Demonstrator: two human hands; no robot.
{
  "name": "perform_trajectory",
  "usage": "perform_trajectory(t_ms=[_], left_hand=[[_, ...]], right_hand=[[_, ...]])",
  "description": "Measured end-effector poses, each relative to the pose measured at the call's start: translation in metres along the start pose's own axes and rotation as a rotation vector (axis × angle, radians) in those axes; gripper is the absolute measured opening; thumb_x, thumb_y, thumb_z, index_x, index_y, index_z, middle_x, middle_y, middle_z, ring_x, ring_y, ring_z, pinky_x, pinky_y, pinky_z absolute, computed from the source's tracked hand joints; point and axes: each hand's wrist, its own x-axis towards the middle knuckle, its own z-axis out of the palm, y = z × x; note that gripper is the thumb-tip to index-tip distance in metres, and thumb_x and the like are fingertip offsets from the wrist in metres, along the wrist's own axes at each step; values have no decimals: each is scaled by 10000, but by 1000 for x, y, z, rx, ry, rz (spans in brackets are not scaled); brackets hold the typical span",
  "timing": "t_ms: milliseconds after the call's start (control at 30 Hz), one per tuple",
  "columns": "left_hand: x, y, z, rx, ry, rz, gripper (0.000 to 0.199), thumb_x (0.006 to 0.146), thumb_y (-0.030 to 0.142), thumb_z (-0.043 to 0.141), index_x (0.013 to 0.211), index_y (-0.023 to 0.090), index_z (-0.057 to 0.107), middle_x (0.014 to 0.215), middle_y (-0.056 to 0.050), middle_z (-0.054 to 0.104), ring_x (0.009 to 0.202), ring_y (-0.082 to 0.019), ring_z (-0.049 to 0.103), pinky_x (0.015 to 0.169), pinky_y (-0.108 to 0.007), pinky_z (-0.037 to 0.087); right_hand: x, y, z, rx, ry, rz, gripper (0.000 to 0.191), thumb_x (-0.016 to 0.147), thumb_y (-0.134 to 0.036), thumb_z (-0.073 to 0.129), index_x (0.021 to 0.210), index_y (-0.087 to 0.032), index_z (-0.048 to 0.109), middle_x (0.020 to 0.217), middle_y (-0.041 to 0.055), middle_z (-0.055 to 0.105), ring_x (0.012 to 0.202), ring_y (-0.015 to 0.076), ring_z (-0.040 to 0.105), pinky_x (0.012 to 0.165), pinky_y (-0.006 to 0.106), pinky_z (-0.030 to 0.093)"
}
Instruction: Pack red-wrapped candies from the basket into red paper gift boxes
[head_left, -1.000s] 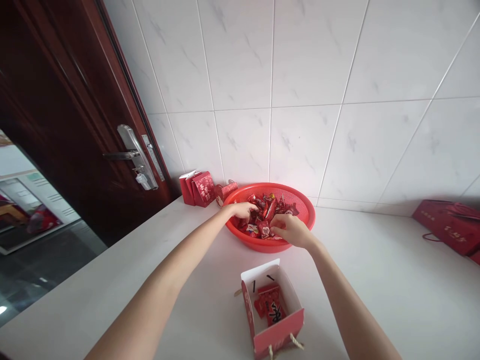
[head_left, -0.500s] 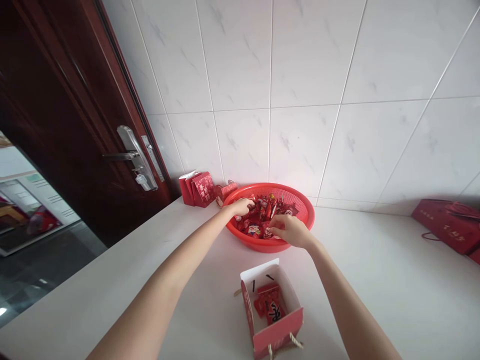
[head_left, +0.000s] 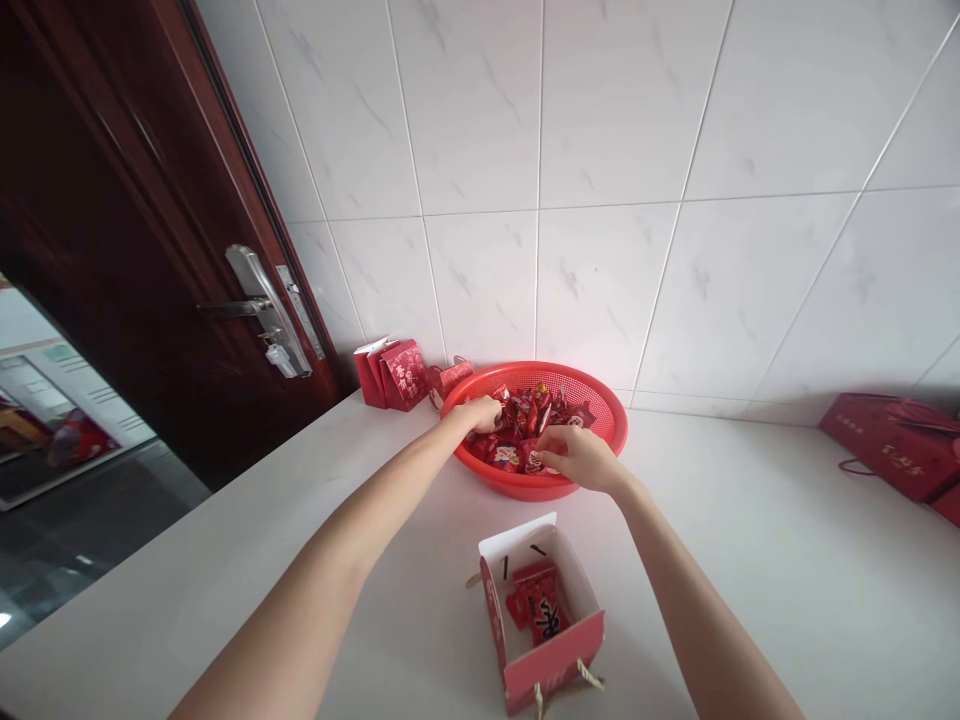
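A red plastic basket (head_left: 616, 440) holds a heap of red-wrapped candies (head_left: 517, 425). My left hand (head_left: 484, 412) reaches into its left side, fingers curled down among the wrappers; whatever they grip is hidden. Over the front right of the heap, my right hand (head_left: 579, 455) pinches at a red candy packet (head_left: 534, 458) with thumb and fingers. Between my forearms stands an open red gift box (head_left: 553, 655) with white inside walls and rope handles. Red packets (head_left: 544, 605) with black lettering lie in the bottom of it.
Folded red boxes (head_left: 391, 375) and a small red carton (head_left: 450, 378) stand left of the basket, by the tiled wall (head_left: 480, 280). A red gift bag (head_left: 892, 450) lies at the far right of the white table (head_left: 300, 530). A dark door (head_left: 150, 230) is on the left.
The view has shifted very slightly. Both hands stay over the basket, with only small finger movements; the box and its packets are as before.
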Motion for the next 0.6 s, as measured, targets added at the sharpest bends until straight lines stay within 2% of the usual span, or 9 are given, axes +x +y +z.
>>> perform_trajectory(t_ms=[200,300,467,600], left_hand=[[-9,1,-4,-78,8,66,405,748,78,593,1079,245,758,1059,-15,766,955,-178,700,798,-198,529],[-13,3,-2,-158,32,109,437,838,100,506,1190,236,726,1131,-14,752,989,-169,690,848,-202,520],[-22,12,2,-241,98,151,413,932,137,391,1154,228,728,1258,-4,703,1095,-161,648,965,-231,478],[-29,19,2,-265,158,150,396,968,178,366,1148,218,717,1261,-4,701,1101,-158,641,963,-230,471]], right_hand=[[-1,-1,-1,12,-17,16,63,846,-236,627,830,-258,684,911,2,760,828,195,681,684,282,433],[-2,-2,-3,7,-33,32,71,843,-227,622,838,-259,685,927,0,758,839,200,674,691,287,429],[-2,-2,-4,22,-55,48,81,841,-227,608,811,-258,677,874,-14,748,786,185,662,666,279,426],[-2,-1,-3,20,-44,42,69,830,-234,623,837,-260,686,877,-5,746,800,194,665,667,278,433]])
